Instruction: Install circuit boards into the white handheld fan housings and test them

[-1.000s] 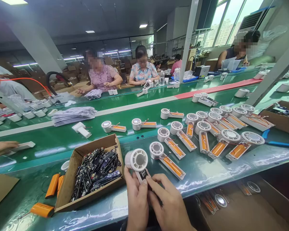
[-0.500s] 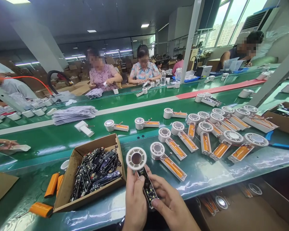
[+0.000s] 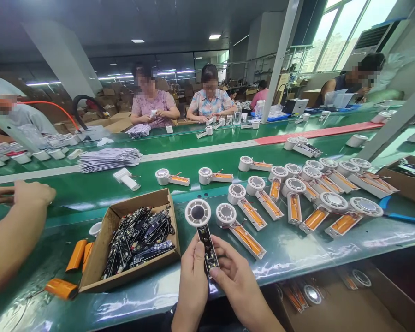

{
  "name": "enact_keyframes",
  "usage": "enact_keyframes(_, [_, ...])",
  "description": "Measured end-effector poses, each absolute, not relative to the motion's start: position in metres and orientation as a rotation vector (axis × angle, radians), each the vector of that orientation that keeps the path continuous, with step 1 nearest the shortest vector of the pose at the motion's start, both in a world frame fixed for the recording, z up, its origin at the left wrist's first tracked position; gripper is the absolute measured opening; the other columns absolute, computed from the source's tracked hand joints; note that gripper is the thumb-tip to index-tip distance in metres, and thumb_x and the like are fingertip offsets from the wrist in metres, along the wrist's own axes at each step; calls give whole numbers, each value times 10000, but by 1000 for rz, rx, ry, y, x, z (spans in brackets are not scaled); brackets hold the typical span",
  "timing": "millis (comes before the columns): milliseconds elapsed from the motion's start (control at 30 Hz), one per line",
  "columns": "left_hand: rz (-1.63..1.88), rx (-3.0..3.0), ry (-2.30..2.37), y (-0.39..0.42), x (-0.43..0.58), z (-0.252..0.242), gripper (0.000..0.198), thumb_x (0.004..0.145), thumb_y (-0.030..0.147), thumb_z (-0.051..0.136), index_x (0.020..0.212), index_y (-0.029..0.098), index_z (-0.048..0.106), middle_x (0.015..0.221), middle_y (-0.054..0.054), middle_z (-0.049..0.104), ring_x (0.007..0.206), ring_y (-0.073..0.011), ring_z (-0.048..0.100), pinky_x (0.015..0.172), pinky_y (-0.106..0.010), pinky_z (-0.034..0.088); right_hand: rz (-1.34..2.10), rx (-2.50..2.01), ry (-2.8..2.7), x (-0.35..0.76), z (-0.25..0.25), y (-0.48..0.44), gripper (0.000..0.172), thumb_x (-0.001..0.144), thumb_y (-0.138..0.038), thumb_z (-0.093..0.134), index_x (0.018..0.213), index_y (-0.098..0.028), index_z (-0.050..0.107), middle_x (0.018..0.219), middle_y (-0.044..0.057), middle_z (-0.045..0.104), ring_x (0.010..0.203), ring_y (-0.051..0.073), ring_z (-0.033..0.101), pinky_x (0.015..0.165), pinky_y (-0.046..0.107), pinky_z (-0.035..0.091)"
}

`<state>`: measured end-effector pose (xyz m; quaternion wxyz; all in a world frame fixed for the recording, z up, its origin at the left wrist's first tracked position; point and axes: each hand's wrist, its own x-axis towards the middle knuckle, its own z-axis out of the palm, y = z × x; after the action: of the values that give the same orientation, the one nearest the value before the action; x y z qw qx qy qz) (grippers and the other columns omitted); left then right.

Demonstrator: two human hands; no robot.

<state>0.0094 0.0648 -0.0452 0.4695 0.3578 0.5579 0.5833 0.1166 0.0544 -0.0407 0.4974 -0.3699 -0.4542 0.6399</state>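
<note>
Co-worker's hand (image 3: 34,193) lies at the far left, open and palm down over the green conveyor belt (image 3: 69,184), well apart from what the person at the bench is handling. Just right of it, a cardboard tray (image 3: 168,203) holds a heap of black circuit boards (image 3: 138,235), with orange battery packs (image 3: 76,255) lying beside its left wall. Next along, the person's left hand (image 3: 192,288) is closed around the lower part of a single circuit board (image 3: 207,249), and the right hand (image 3: 240,286) is closed on it too, pinching its lower end from the other side. That board stands nearly upright between the hands, above the near edge of the belt, with a round white housing (image 3: 198,212) joined to its top end. Just beside the housing, white units with orange batteries (image 3: 247,242) lie in loose rows across the belt. Blue-handled pliers (image 3: 404,218) poke in at the right edge.
</note>
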Motion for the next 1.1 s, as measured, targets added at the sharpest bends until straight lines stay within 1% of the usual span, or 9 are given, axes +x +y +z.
enact_keyframes(67, [1450,853,1386,66,9,-46,532,813,595,590,1100,163,711,1203,-132,698,1208,-302,577,1058,-404,398,1557,-890,-1086,115,-43,55,582,745,-230,699,1310,-210,561,1084,86,654,907,201,660,863,363,527])
enact_keyframes(200, [1438,770,1337,68,8,-48,531,803,574,618,1110,148,695,1208,-137,695,1156,-295,615,1033,-400,424,1685,-837,-1120,120,-48,57,711,697,-176,714,1374,-230,504,1098,77,644,919,194,654,869,366,521])
enact_keyframes(267, [1438,734,1314,69,8,-48,533,790,560,644,1125,148,687,1225,-134,687,1167,-293,609,1045,-399,413,1730,-812,-1132,124,-50,58,764,677,-155,721,1396,-242,478,1131,79,632,936,191,651,875,367,517])
enact_keyframes(400, [1440,693,1311,69,8,-49,509,795,539,651,1142,168,686,1262,-123,668,1212,-285,576,1084,-400,367,1699,-794,-1129,126,-50,59,685,732,-201,711,1381,-235,495,1160,89,622,987,195,644,927,384,496])
enact_keyframes(600, [1452,735,1341,67,8,-54,471,803,509,654,1124,165,686,1245,-126,676,1231,-294,561,1090,-409,359,1622,-844,-1167,122,-50,59,619,791,-267,683,1379,-214,497,1089,97,658,969,208,653,899,386,520])
enact_keyframes(733, [1442,709,1365,66,6,-56,495,812,540,631,1131,164,679,1266,-138,659,1260,-305,533,1107,-434,334,1634,-862,-1224,122,-49,61,634,787,-244,673,1389,-203,477,1028,80,668,934,199,659,877,372,526])
enact_keyframes(900, [1425,665,1383,67,6,-57,537,818,561,619,1179,166,666,1334,-148,611,1297,-316,494,1130,-468,300,1645,-857,-1259,124,-45,65,626,797,-249,655,1393,-194,467,1021,74,662,906,187,657,873,366,521])
enact_keyframes(1000, [1397,688,1346,65,5,-56,546,817,556,625,1219,188,660,1374,-133,587,1338,-311,453,1152,-458,270,1643,-837,-1211,126,-42,67,605,782,-263,677,1359,-206,507,1020,73,665,893,191,656,848,368,530])
enact_keyframes(1100, [1363,788,1300,61,3,-51,574,811,548,634,1283,222,627,1447,-99,525,1401,-294,367,1180,-429,210,1692,-845,-1147,128,-38,71,615,750,-291,715,1332,-208,534,995,74,677,892,202,655,811,372,540])
